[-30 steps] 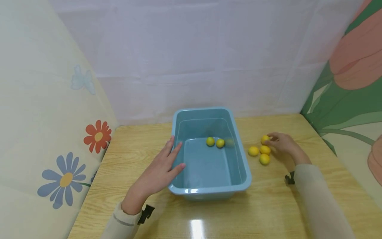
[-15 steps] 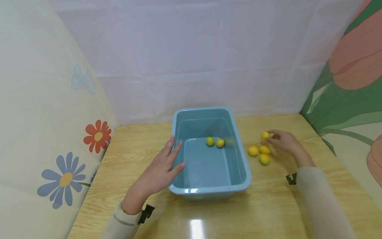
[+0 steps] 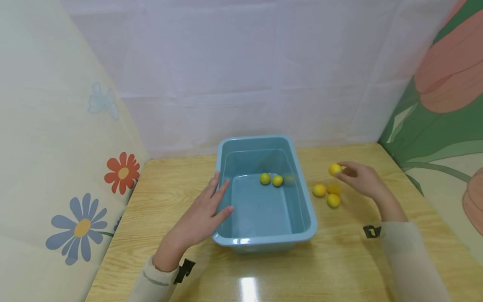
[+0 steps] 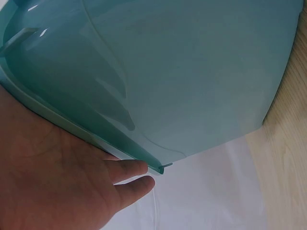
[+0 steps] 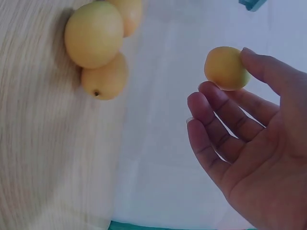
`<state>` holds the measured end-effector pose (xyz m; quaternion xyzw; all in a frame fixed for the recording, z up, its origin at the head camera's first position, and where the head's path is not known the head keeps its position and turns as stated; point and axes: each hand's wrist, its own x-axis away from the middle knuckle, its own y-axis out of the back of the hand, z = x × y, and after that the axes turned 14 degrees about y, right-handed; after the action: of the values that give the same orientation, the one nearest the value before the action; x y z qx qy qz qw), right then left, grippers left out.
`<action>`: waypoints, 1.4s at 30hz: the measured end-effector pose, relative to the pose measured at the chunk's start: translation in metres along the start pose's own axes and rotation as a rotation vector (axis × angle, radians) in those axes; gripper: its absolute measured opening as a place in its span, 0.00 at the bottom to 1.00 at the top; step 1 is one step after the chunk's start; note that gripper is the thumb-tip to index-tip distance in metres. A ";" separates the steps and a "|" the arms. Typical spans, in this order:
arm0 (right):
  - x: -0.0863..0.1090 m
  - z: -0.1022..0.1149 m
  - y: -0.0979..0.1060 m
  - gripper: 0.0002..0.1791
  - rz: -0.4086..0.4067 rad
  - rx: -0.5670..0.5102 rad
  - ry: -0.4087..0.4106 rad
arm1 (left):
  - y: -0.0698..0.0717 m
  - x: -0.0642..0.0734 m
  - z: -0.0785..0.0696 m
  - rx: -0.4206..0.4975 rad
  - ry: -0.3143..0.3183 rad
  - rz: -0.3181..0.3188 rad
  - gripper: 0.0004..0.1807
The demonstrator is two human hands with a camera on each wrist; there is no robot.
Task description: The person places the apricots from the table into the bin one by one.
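Note:
My right hand (image 3: pixel 360 178) pinches a small yellow citrus fruit (image 3: pixel 335 169) between thumb and fingertips, raised above the table. In the right wrist view the held fruit (image 5: pixel 226 68) sits by the thumb tip, the other fingers loosely bent below it. Just under this hand lie three more of the same fruit (image 3: pixel 319 190), close together on the table. To their left stands a light blue plastic basin (image 3: pixel 264 240) with two yellow-green fruits (image 3: pixel 265 178) near its far end. My left hand (image 3: pixel 201 214) rests with spread, straight fingers on the basin's left rim (image 4: pixel 72 129).
The basin stands on a light wood-grain table (image 3: pixel 181 180). A white cloth backdrop (image 3: pixel 226 75) hangs behind it. Flower-printed panels rise at the left (image 3: pixel 75 167) and right (image 3: pixel 445 138) edges.
The right hand has lifted one yellow citrus fruit up and away from the other three on the table. The left hand has stayed on the basin's rim.

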<state>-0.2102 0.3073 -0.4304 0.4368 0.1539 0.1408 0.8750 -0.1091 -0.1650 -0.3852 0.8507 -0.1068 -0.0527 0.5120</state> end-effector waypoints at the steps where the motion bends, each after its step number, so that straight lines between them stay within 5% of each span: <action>1: 0.001 0.002 0.001 0.36 -0.006 -0.001 0.009 | 0.000 0.000 0.000 0.000 0.000 0.000 0.41; 24: 0.024 0.074 0.014 0.29 -0.111 -0.032 0.179 | -0.001 0.000 -0.001 0.001 -0.008 -0.004 0.41; 42: 0.018 0.104 0.006 0.23 -0.208 -0.027 0.378 | -0.001 0.000 0.000 -0.001 -0.003 -0.005 0.41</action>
<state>-0.1540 0.2427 -0.3692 0.3725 0.3575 0.1312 0.8463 -0.1091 -0.1649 -0.3862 0.8507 -0.1057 -0.0553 0.5119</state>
